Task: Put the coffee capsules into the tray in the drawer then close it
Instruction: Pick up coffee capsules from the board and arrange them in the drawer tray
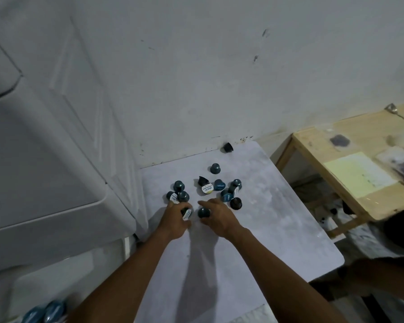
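Our left hand (175, 219) is curled round a white-lidded capsule (187, 213) and our right hand (217, 215) pinches a dark teal capsule (203, 212), both among the small dome-shaped plastic coffee capsules (216, 184) scattered on the pale marbled worktop (278, 217). Grabbing two at once, we might knock neighbours rolling off the edge, and the black stray capsule (227, 147) by the wall (219, 89) is easily forgotten; the drawer is not clearly visible.

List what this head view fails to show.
Head view only:
Drawer and tray: out of frame; only blue capsules show at the bottom-left edge, cropped.
White-lidded capsule: largely covered by fingers of the left hand.
Right hand: whether it grips the dark capsule, its fingers hide.
Print on the white lid: too small, blurred.
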